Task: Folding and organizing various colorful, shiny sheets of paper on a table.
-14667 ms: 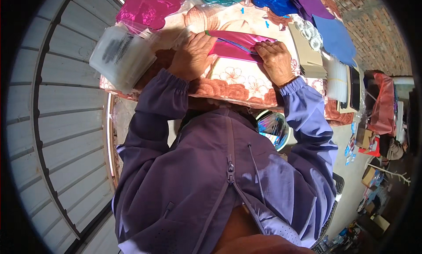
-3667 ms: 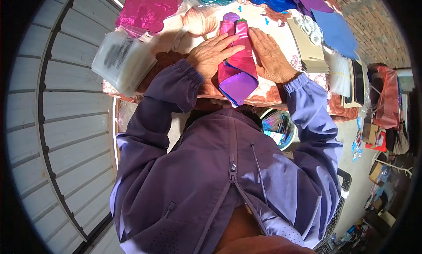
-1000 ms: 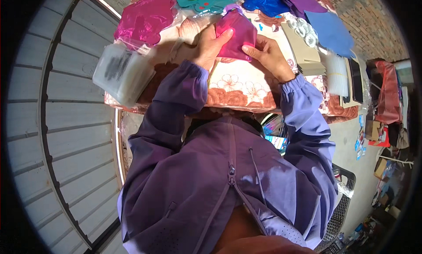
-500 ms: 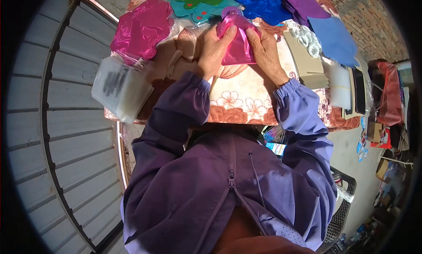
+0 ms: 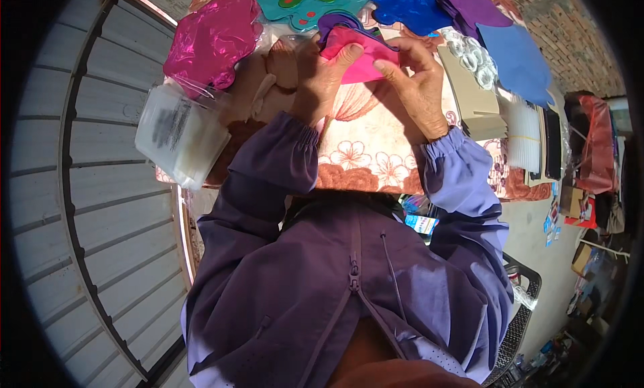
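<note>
Over the far part of the table, both hands hold a folded pink foil sheet (image 5: 362,64), with purple and dark blue layers showing along its far edge. My left hand (image 5: 323,78) grips its left side, thumb on top. At its right side my right hand (image 5: 419,76) pinches it, thumb in front and fingers behind. Just beyond the hands lie flat teal and green pieces (image 5: 308,15) with red dots, and a crumpled blue foil piece (image 5: 402,9). A shiny magenta foil piece (image 5: 211,39) rests to the left.
A clear plastic container (image 5: 181,136) stands at the table's left edge. On the right are white coils (image 5: 471,58), beige card sheets (image 5: 476,109), a light blue sheet (image 5: 516,59), a purple sheet (image 5: 473,2) and a banded white bundle (image 5: 523,139). The table has a flowered cloth (image 5: 365,150).
The pink foil hung longer toward me before; now it is shorter and wider, with its purple and blue layers exposed. My right hand's fingers have spread and shifted slightly right.
</note>
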A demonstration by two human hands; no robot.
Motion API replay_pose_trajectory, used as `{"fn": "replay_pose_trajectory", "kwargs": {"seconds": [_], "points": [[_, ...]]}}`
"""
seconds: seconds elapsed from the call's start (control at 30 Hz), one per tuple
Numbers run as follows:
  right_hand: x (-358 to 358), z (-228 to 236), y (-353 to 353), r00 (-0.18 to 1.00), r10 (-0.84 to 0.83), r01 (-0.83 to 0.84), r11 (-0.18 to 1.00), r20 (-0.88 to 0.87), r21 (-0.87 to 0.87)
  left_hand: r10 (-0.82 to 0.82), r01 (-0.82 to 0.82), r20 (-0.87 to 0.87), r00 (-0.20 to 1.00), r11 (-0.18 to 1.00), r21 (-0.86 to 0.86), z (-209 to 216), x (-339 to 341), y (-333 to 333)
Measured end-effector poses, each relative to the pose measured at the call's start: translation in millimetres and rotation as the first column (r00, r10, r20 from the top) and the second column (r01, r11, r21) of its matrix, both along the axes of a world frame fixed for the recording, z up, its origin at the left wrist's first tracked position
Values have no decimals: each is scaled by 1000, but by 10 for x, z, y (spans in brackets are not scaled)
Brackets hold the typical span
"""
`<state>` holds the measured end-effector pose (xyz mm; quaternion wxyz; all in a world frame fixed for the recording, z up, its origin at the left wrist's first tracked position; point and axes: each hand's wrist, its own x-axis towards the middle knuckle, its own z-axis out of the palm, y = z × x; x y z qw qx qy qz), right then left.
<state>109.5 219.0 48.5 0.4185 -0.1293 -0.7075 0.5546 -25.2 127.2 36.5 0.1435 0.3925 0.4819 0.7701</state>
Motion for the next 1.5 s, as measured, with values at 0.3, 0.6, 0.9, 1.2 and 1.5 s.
{"fn": "replay_pose_trajectory", "kwargs": {"seconds": [0.3,0.6,0.9,1.2,1.5], "points": [[229,44,-9,975,200,-216,957,96,193,-81,42,-533,843,995,-85,93,30,-394],[502,-15,-226,865,421,-357,899,273,-255,-224,207,505,834,974,90,30,189,-424],[592,4,-402,895,324,-205,909,307,-362,-370,369,501,782,923,105,-32,185,-392],[586,60,-417,913,245,-88,900,327,-427,-321,336,475,819,940,56,301,551,-538],[561,19,-538,968,183,-89,888,169,-450,19,52,200,980,936,-348,39,696,-620]]}}
